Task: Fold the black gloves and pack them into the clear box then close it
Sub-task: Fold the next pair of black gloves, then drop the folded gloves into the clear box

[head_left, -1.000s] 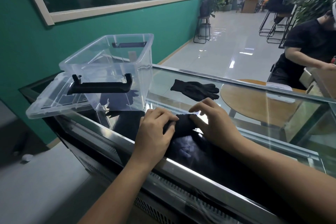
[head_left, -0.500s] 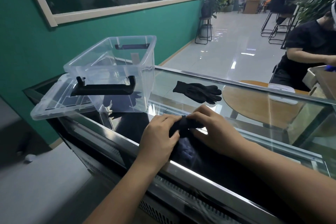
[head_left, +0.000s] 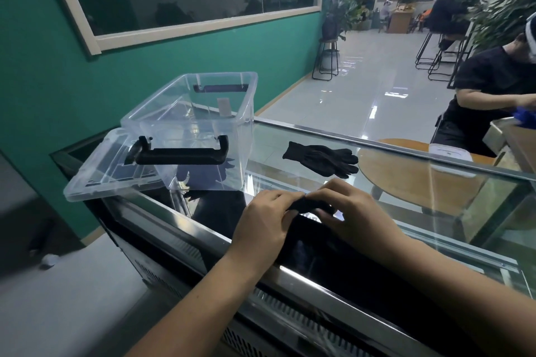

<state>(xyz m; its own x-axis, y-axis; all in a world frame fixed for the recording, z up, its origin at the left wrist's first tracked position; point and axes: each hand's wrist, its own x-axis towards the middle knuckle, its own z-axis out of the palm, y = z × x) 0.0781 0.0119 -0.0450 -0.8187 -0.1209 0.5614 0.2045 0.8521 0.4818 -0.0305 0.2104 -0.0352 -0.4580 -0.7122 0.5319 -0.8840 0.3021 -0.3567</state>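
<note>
A folded black glove (head_left: 311,205) is pinched between both hands just above the glass counter top (head_left: 406,211). My left hand (head_left: 265,220) grips its left end, and my right hand (head_left: 352,211) covers its right end; most of the glove is hidden by my fingers. A second black glove (head_left: 322,159) lies flat on the glass further back, untouched. The clear box (head_left: 185,116) with black handles stands open to the left. Its clear lid (head_left: 98,171) lies under the box and juts out to the left over the counter's edge.
The counter is a glass-topped display case with a metal front rim (head_left: 290,272). A green wall runs along the left. A person in black sits at the right beside a round wooden table (head_left: 412,171). Stools and plants stand further back.
Both hands have drawn closer together and rolled the glove into a tighter, narrower bundle, lifting it slightly. The second glove and the box have stayed put.
</note>
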